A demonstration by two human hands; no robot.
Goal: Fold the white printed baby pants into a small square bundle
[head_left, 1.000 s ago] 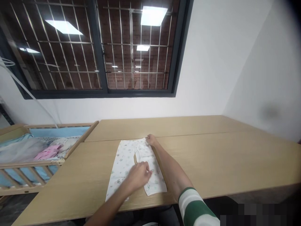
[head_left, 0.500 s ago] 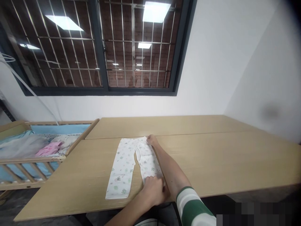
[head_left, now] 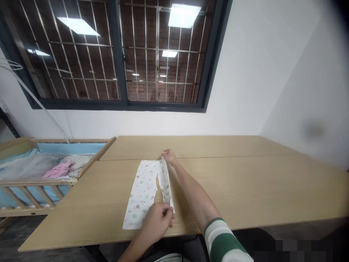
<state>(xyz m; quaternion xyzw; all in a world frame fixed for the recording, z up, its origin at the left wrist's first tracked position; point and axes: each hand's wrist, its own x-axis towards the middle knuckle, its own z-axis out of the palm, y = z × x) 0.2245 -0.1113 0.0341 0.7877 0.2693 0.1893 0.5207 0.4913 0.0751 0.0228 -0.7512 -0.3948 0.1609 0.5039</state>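
The right hand (head_left: pixel 169 156) pinches the waist corner of the baby trousers (head_left: pixel 143 189). The left hand (head_left: pixel 159 220) pinches one leg's hem, holding that leg up on edge. The other leg lies flat on the table (head_left: pixel 245 185). Beside the table, a crib (head_left: pixel 35 183) holds pink clothes (head_left: pixel 57 170) and a grey blanket (head_left: pixel 24 169).

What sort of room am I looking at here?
Probably a plain indoor workroom set up like a nursery: a wooden crib holding small clothes stands left of a long wooden table with printed baby trousers on it. A barred window is behind.
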